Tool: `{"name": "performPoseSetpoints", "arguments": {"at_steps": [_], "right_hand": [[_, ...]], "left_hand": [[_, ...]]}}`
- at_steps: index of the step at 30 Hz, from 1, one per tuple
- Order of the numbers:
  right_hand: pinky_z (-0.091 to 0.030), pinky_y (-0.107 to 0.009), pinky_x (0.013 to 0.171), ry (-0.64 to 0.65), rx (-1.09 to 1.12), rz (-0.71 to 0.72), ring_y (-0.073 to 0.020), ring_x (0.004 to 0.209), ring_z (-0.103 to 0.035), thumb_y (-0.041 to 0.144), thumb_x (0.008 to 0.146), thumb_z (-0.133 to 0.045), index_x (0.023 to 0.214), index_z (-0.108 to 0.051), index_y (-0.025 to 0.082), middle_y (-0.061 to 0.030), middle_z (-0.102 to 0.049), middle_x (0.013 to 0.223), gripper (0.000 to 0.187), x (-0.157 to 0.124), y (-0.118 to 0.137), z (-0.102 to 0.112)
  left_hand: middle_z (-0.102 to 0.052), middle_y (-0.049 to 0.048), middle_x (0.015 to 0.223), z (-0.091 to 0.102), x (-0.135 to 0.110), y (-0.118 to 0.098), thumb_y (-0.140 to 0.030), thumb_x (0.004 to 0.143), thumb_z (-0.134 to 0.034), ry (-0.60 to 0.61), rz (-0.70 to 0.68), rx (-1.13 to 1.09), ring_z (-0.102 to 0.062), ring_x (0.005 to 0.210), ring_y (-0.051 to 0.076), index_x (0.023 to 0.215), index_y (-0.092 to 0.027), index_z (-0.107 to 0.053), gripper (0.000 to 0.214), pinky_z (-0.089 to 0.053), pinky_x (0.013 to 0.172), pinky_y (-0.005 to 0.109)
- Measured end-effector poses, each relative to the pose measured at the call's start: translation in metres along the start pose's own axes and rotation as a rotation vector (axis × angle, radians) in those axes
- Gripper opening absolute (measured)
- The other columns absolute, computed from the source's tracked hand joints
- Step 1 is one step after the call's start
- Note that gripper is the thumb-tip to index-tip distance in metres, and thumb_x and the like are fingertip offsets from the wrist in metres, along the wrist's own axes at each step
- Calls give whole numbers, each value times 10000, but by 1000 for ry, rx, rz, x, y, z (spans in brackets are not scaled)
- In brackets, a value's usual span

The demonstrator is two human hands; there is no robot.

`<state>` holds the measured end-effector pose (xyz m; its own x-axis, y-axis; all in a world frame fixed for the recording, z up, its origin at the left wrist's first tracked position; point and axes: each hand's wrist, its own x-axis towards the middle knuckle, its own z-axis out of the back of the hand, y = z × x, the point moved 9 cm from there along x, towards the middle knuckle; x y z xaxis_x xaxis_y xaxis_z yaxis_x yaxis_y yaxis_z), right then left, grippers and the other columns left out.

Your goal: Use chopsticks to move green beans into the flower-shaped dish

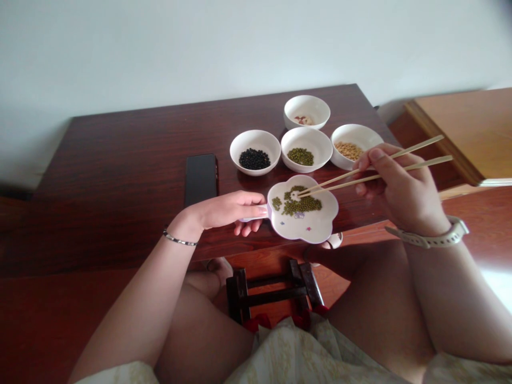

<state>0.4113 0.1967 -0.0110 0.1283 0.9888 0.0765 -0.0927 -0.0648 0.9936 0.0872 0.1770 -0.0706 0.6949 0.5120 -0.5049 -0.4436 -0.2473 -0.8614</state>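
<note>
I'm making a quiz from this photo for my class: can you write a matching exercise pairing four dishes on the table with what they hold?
Column one:
1. left bowl
2. middle bowl
3. right bowl
4. flower-shaped dish

Column two:
a. pale tan beans
b. green beans with chopstick tips among them
c. black beans
d. green beans alone

Pairs: 1-c, 2-d, 3-a, 4-b

The left hand holds the flower-shaped dish by its handle; the right hand holds the chopsticks.
</note>
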Motion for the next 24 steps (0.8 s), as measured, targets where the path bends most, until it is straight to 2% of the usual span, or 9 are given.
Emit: {"name": "performPoseSetpoints", "arguments": {"at_steps": [11, 15, 18, 22, 24], "right_hand": [[-482, -161, 440, -21, 14, 3, -102, 541, -671, 496, 1080, -1043, 857, -838, 225, -18, -757, 805, 407, -2, 3, -1], [-403, -194, 393, -127, 89, 56, -102, 518, -620, 465, 1015, -1059, 836, -820, 235, -18, -759, 824, 377, 1, 7, 6], [-365, -229, 383, -223, 142, 174, -116, 528, -584, 501, 958, -1066, 789, -779, 253, -28, -739, 824, 415, 7, 12, 18], [-267, -267, 384, -342, 181, 301, -138, 529, -505, 525, 933, -1037, 735, -721, 284, -32, -657, 763, 443, 17, 11, 37], [-257, -272, 396, -373, 188, 325, -154, 539, -498, 533, 930, -1029, 734, -710, 300, -30, -635, 748, 441, 21, 10, 43]], "left_hand": [[-777, 7, 912, -1, -2, -2, -503, 1284, -760, -7, 0, 1, -680, 718, 128, 1076, -206, -713, 366, -564, 640, 237], [-779, 5, 916, -1, -2, -1, -495, 1289, -746, -7, 0, 5, -680, 720, 128, 1096, -207, -714, 348, -570, 644, 237], [-784, 8, 912, 0, -1, 0, -516, 1279, -759, -5, 6, 11, -683, 725, 134, 1110, -206, -721, 355, -575, 650, 242], [-788, 13, 907, 0, -2, -1, -585, 1227, -851, -8, 14, 1, -696, 745, 148, 1109, -203, -734, 416, -568, 644, 245], [-786, 14, 910, 0, -2, -1, -627, 1195, -894, -12, 19, -8, -697, 748, 151, 1102, -204, -734, 461, -565, 641, 247]]}}
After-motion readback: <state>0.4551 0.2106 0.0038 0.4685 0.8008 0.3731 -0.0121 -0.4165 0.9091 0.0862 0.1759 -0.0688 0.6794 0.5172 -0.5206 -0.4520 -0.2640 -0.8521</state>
